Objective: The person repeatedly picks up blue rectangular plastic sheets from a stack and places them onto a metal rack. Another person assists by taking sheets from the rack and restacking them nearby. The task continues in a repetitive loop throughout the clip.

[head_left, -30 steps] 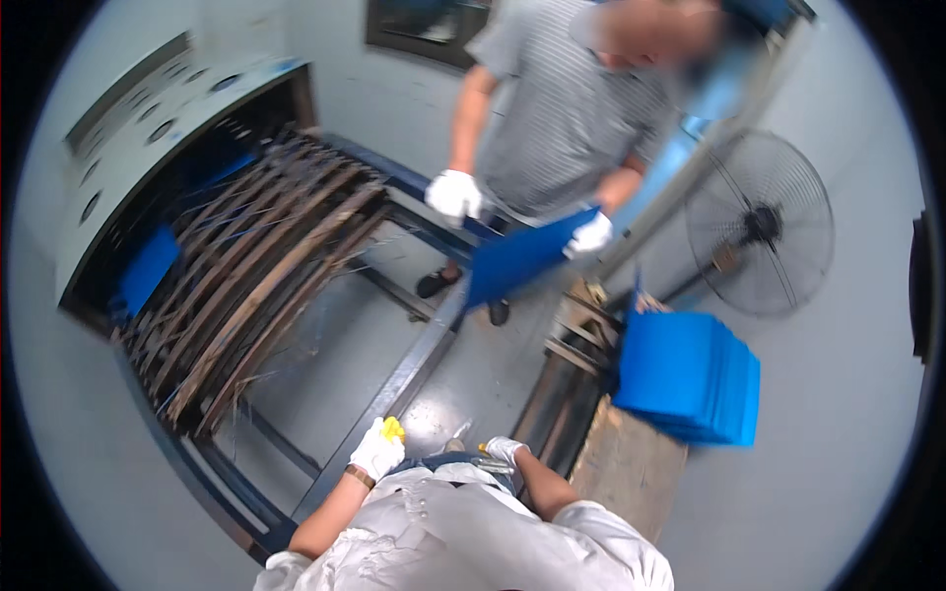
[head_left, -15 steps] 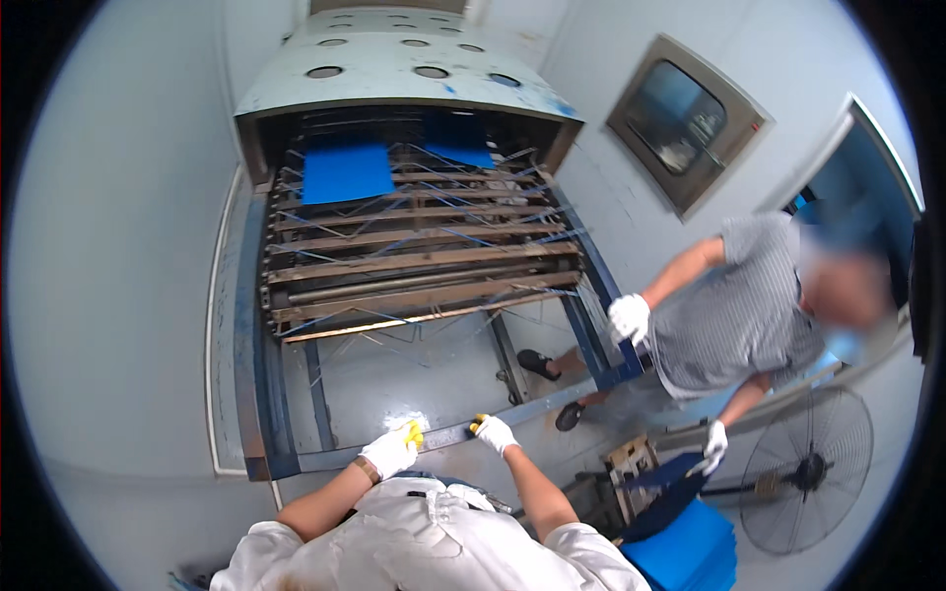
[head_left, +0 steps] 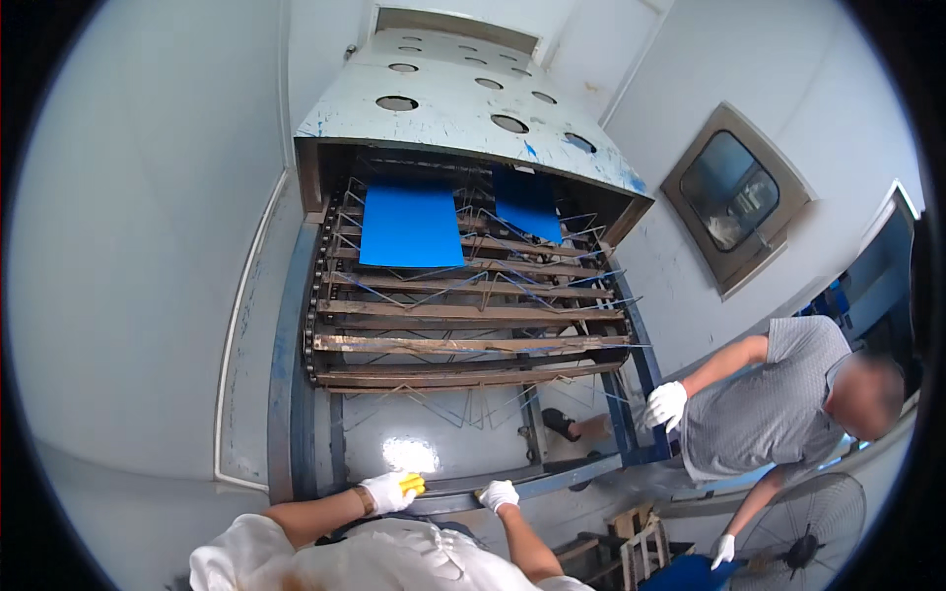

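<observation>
My left hand [head_left: 392, 491], in a white glove with yellow at the fingers, is at the near bar of the blue metal frame [head_left: 552, 485]. Its fingers are bent together, and anything inside them is hidden. To its right, my right hand [head_left: 499, 495], also gloved, curls its fingers over the same bar. Beyond the bar, a slatted chain conveyor [head_left: 463, 313] with bent wire supports runs out from under a pale hood [head_left: 443, 118]. On the wires lie a blue sheet [head_left: 412, 225] at the left and a second blue sheet [head_left: 527, 205] at the right, partly under the hood.
At the right a co-worker [head_left: 764, 404] rests one gloved hand [head_left: 666, 405] by the frame's corner. Their other glove [head_left: 724, 552] touches blue sheets [head_left: 685, 573] at the lower right, beside a standing fan [head_left: 803, 547]. A wall window [head_left: 734, 187] is beyond.
My view has tilted up, so everything sits lower in it. The blue sheets reach farther out from the hood toward me. My hands stay by the near bar.
</observation>
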`<state>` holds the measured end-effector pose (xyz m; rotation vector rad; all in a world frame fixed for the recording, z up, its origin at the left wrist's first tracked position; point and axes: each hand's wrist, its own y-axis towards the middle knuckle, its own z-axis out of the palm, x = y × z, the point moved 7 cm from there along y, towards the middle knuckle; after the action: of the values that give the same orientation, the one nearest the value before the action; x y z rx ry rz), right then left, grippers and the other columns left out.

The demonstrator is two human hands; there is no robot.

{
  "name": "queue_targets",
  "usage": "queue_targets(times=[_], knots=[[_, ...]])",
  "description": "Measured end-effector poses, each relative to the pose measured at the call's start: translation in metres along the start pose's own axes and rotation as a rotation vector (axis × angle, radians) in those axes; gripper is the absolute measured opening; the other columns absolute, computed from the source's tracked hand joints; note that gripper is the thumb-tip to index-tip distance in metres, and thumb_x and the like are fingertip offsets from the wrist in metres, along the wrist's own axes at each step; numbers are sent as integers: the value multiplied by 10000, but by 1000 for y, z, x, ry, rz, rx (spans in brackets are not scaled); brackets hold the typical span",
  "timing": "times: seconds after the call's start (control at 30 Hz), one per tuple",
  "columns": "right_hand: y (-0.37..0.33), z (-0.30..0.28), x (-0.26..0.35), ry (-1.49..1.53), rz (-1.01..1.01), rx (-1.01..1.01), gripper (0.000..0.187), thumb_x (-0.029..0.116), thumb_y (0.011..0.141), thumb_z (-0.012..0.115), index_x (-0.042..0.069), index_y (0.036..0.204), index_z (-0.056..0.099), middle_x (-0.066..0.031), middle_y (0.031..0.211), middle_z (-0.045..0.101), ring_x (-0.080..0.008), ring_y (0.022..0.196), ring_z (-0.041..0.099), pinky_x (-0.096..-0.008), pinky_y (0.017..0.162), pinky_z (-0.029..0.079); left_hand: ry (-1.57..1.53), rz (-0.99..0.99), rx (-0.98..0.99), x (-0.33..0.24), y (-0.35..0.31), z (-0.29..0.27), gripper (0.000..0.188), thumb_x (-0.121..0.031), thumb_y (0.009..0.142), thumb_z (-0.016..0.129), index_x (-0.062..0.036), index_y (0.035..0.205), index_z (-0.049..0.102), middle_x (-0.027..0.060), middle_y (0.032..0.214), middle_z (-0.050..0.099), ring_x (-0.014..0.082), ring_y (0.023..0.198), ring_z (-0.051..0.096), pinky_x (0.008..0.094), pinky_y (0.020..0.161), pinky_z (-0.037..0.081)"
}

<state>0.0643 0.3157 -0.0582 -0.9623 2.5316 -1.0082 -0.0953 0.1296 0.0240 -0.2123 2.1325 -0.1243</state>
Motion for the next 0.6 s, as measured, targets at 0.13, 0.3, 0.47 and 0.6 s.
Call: queue_targets(times=[0.13,0.3,0.47,0.6], knots=[[19,20,32,103,-504,75,359,357,836,433,52,872,621,-112,875,619,-259,844,586,-323,721,459,186,120,156,-4,7,-8,330,-213,839,366,-50,1094,497,114,1172,470,249,1134,378,304,975,270],[-52,-223,172,1035,-717,61,318,219,866,445,-14,1076,504,-59,1032,559,-142,914,522,-249,819,399,178,101,80,13,14,-32,322,-225,843,357,-64,1074,514,113,1177,465,261,1144,369,325,962,286],[18,-332,259,2091,-672,502,309,216,857,455,22,1097,446,-123,1003,535,-228,894,542,-350,795,451,2,148,-30,-6,29,-63,263,-177,832,396,-56,1014,542,106,1138,496,256,1097,419,318,940,312],[94,-361,288,2287,-559,361,261,273,831,505,44,950,472,-155,956,537,-280,852,541,-413,722,475,-526,29,-68,-13,29,-80,327,-71,827,430,13,1141,392,117,1063,529,205,1030,471,269,886,357]])
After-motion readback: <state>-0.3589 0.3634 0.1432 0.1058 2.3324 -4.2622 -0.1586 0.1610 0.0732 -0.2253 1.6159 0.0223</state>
